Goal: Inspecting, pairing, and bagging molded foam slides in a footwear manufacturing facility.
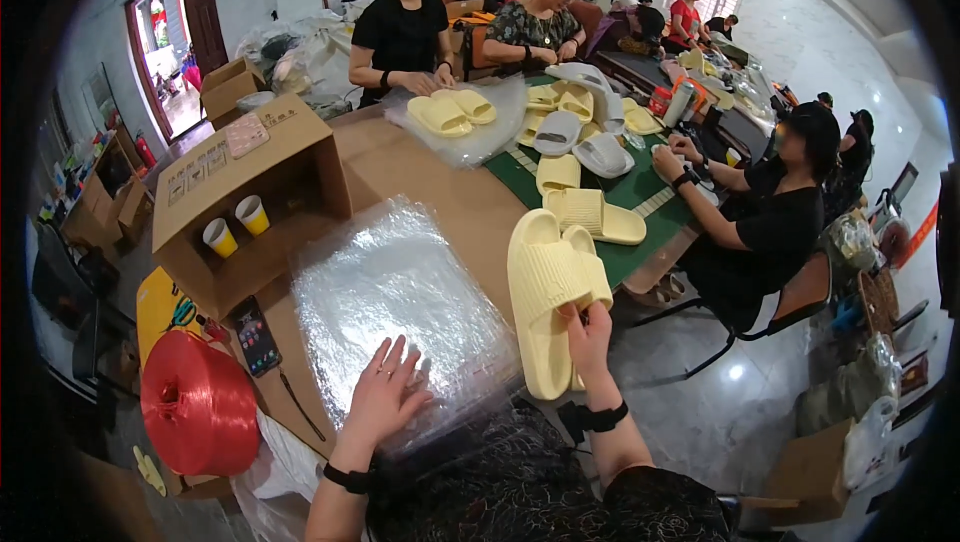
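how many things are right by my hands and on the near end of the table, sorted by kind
Yellow slippers, a pair held in the right hand: 2
Stack of clear plastic bags under the left hand: 1
Paper cups in the cardboard box: 2
Phone: 1
Red twine spool: 1
Total: 7

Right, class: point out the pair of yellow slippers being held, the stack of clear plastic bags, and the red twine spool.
yellow slippers (548, 287), head view, ribbed upper strap.
clear plastic bags (395, 287), head view, middle of top bag.
red twine spool (200, 405), head view, rounded side.
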{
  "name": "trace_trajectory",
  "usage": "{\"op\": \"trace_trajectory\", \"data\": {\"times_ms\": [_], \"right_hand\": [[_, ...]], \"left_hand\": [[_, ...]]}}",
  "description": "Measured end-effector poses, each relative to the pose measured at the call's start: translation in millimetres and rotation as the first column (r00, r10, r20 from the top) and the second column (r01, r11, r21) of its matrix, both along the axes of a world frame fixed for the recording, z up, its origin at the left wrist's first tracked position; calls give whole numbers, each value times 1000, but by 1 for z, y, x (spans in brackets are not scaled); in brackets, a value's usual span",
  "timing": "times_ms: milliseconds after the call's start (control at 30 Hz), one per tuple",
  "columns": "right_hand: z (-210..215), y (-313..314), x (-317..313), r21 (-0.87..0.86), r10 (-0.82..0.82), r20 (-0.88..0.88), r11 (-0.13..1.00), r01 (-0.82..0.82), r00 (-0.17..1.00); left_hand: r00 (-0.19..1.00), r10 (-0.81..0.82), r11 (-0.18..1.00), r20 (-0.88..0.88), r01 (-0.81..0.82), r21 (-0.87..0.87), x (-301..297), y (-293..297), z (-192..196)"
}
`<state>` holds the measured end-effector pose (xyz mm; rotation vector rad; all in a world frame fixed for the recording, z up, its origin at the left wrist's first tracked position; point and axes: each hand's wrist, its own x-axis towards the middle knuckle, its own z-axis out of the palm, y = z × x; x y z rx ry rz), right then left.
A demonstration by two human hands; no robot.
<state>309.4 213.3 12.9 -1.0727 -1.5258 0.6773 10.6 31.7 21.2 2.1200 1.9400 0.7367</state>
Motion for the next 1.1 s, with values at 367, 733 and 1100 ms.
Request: {"op": "trace_trajectory", "data": {"times_ms": [367, 733, 1100], "right_hand": [[12, -7, 39, 68, 118, 46, 990, -121, 992], [34, -37, 7, 289, 91, 481, 923, -256, 872], [37, -54, 11, -53, 381, 524, 907, -417, 762]], "left_hand": [[978, 124, 992, 168, -117, -51, -5, 28, -33], [878, 194, 975, 437, -122, -187, -1, 25, -19], [968, 223, 973, 117, -229, 37, -4, 20, -35]]}}
